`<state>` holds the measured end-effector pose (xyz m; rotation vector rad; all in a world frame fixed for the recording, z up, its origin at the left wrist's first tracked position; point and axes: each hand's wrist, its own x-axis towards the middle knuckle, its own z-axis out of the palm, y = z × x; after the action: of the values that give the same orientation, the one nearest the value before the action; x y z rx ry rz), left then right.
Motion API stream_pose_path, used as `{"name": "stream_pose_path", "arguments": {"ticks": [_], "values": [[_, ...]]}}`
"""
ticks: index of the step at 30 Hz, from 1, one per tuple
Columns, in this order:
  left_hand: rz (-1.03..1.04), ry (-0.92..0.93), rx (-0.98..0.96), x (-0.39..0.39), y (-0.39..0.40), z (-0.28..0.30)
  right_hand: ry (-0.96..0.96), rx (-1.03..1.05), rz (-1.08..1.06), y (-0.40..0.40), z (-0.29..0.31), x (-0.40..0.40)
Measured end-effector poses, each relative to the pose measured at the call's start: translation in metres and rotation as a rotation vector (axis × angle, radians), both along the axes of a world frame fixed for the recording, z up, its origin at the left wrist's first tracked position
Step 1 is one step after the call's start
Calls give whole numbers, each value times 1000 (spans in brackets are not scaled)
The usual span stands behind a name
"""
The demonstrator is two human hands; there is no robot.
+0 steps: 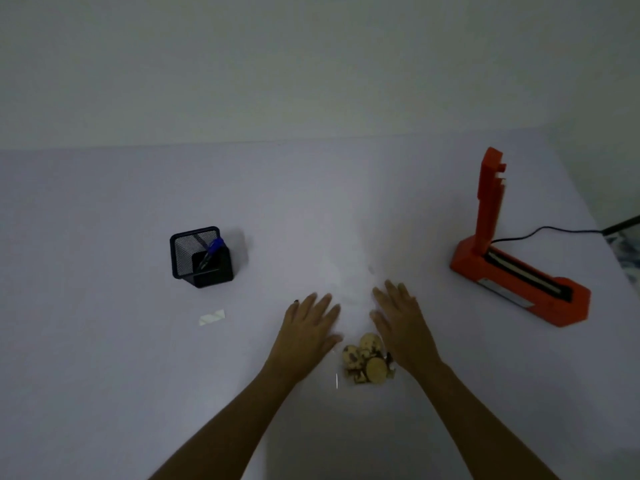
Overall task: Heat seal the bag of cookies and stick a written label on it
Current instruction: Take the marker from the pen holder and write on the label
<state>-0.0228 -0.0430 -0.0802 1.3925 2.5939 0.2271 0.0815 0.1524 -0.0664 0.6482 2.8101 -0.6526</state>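
A clear bag of cookies lies flat on the white table, its upper part almost invisible between my hands. My left hand rests palm down just left of the bag, fingers spread. My right hand lies palm down on the bag's right side, fingers apart. Neither hand grips anything. An orange heat sealer stands at the right with its arm raised upright. A small white label lies to the left. A blue pen sticks out of a black mesh holder.
The sealer's black cord runs off the table's right edge. The table's far edge meets a plain wall. A dark object shows beyond the right edge.
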Motion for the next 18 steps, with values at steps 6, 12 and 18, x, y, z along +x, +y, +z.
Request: {"name": "stream_pose_path", "arguments": {"ticks": [6,12,18], "values": [[51,-56,76,-2,-3,18,53,-8,-22,-5,4,-13],[483,122,489,-29,-51,71,217,-389,8,-54,59,-102],[806,115,372,-79,-121,85,316,-472,201,-136,84,-202]]}}
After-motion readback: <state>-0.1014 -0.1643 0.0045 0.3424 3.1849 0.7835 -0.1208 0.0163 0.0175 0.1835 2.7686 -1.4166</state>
